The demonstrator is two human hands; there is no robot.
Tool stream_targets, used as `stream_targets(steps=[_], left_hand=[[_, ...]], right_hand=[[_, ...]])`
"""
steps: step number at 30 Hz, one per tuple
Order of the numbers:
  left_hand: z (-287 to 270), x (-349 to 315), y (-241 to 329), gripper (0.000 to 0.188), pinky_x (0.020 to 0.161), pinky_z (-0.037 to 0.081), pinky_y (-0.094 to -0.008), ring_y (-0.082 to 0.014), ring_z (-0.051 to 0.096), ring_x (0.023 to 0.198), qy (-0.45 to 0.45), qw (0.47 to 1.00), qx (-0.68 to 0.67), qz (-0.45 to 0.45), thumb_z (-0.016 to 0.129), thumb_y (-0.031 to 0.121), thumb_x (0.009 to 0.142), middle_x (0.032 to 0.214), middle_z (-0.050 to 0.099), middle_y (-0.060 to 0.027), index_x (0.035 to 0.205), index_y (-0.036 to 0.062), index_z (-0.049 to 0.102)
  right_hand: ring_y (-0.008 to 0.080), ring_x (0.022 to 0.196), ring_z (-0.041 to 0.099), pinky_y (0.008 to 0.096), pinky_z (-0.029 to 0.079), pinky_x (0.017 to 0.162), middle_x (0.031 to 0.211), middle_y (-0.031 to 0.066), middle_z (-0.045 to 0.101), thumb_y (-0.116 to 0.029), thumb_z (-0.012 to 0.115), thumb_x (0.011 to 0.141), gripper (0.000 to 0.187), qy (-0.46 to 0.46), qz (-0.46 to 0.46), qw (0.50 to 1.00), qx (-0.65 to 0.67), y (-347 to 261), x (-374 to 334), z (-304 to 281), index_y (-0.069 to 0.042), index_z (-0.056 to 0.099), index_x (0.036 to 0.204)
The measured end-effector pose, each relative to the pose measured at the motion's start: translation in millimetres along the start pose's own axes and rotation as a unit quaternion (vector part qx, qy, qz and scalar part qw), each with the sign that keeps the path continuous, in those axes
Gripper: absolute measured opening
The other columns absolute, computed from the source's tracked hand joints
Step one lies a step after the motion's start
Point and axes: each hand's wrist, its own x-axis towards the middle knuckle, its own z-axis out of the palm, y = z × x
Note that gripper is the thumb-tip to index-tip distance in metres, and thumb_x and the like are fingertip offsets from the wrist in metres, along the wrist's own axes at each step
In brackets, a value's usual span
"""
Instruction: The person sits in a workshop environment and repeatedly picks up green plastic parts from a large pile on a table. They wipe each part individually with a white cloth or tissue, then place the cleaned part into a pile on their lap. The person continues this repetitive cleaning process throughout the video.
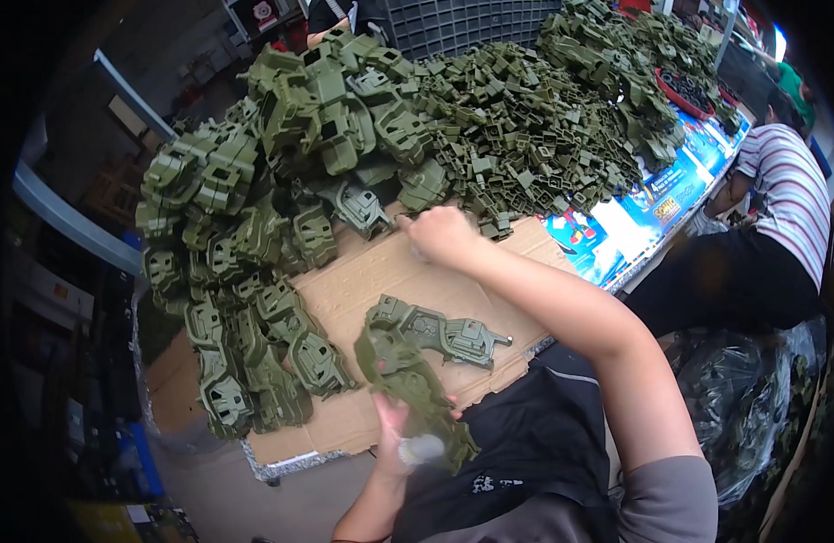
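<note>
My left hand (394,425), near the table's front edge, is closed around a long olive-green plastic toy vehicle shell (403,371), held tilted and slightly blurred. A pale round blurred patch (421,450) shows beside that wrist. Beyond the held shell, a second green vehicle part (444,335) lies on the cardboard sheet (372,262), with a short rod sticking out at its right end. My right hand (441,237) is stretched across the cardboard to the edge of the piles, fingers curled together. Close to its fingertips is a grey-green shell (358,208). What those fingers hold, if anything, is hidden.
Stacked green shells (317,109) rise at the far left, and more lie in rows (259,362) on the left. A heap of small green parts (525,127) spreads behind. Another person (779,208) in a striped shirt sits at right, near a red basket (684,95) of dark pieces.
</note>
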Motion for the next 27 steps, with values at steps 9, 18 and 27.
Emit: stream_targets(steps=[9,18,27], left_hand=[[-29,-9,-17,0.098,0.080,0.051,-0.0417,-0.0322,0.055,0.100,-0.003,0.997,0.041,-0.066,0.075,0.008,0.067,0.121,0.041,-0.0140,0.137,0.0202,0.007],[-12,-2,-12,0.097,0.081,0.049,-0.0424,-0.0327,0.055,0.101,-0.016,0.996,0.077,-0.030,0.071,0.004,0.070,0.124,0.040,-0.0157,0.139,0.0195,0.005],[-18,-1,-13,0.100,0.081,0.050,-0.0415,-0.0332,0.056,0.100,-0.003,0.997,0.072,-0.040,0.067,0.000,0.071,0.121,0.042,-0.0187,0.139,0.0192,-0.003]], right_hand=[[0.0192,0.060,0.064,0.0321,0.049,0.047,0.069,0.0084,0.065,-0.012,0.050,0.079,0.019,0.069,-0.002,0.996,-0.063,-24,3,19,0.001,0.063,0.086],[0.0197,0.064,0.058,0.0356,0.044,0.036,0.077,0.0114,0.057,-0.012,0.053,0.077,0.013,-0.003,0.014,0.976,-0.217,-11,-23,14,-0.007,0.065,0.076],[0.0287,0.085,0.054,0.0345,0.049,0.062,0.094,0.0142,0.051,-0.007,0.057,0.071,0.021,0.173,-0.013,0.985,0.005,71,-118,-11,-0.005,0.049,0.090]])
